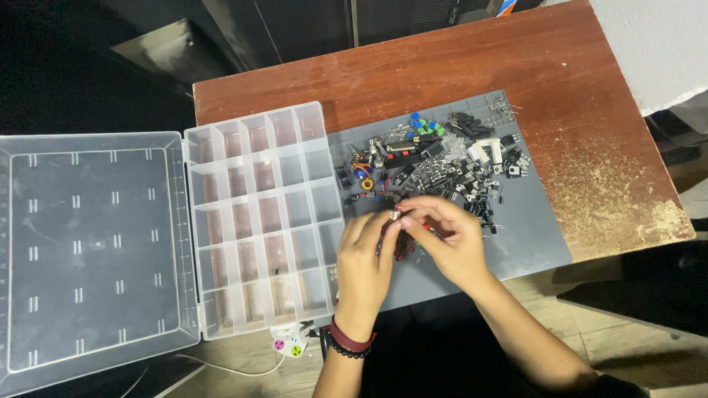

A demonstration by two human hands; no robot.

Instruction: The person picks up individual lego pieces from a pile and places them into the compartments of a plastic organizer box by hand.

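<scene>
Both my hands meet over the near part of a grey mat. My left hand and my right hand pinch one small metallic electronic part between their fingertips. Just beyond them lies a pile of small electronic components, black, silver, blue and green. A few red parts lie under my hands, mostly hidden. My left wrist wears a dark red band and a black bead bracelet.
A clear plastic organiser box with many small compartments sits left of the mat, its lid folded out flat over the table's left edge. The brown wooden table has worn patches at its right. A white power strip lies on the floor below.
</scene>
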